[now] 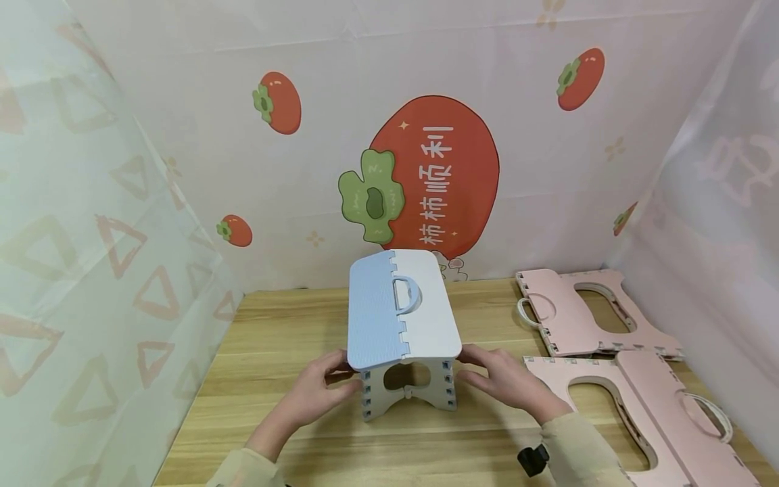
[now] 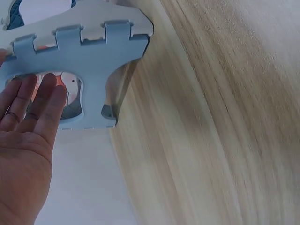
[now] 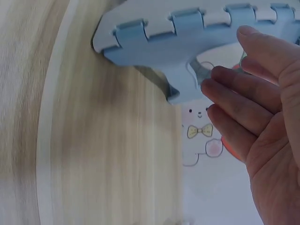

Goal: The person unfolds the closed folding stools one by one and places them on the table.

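Observation:
A blue and white folding stool (image 1: 372, 314) stands unfolded on the wooden table, its legs spread and a blue loop handle (image 1: 412, 295) on the top. My left hand (image 1: 318, 391) is at its left side. In the left wrist view, the fingers (image 2: 44, 103) are nearly straight over the opening of the blue side panel (image 2: 96, 68). On the opposite side is my right hand (image 1: 504, 379), fingers loosely extended. The right wrist view has its thumb close to the blue leg panel (image 3: 183, 77); whether it touches is hard to tell.
Two pink and white folding stools lie folded flat at the right, one farther back (image 1: 572, 314) and one nearer (image 1: 663, 412). The wooden table (image 1: 274, 338) meets a printed cloth backdrop (image 1: 316, 169) at the back. Cloth also hangs at both sides.

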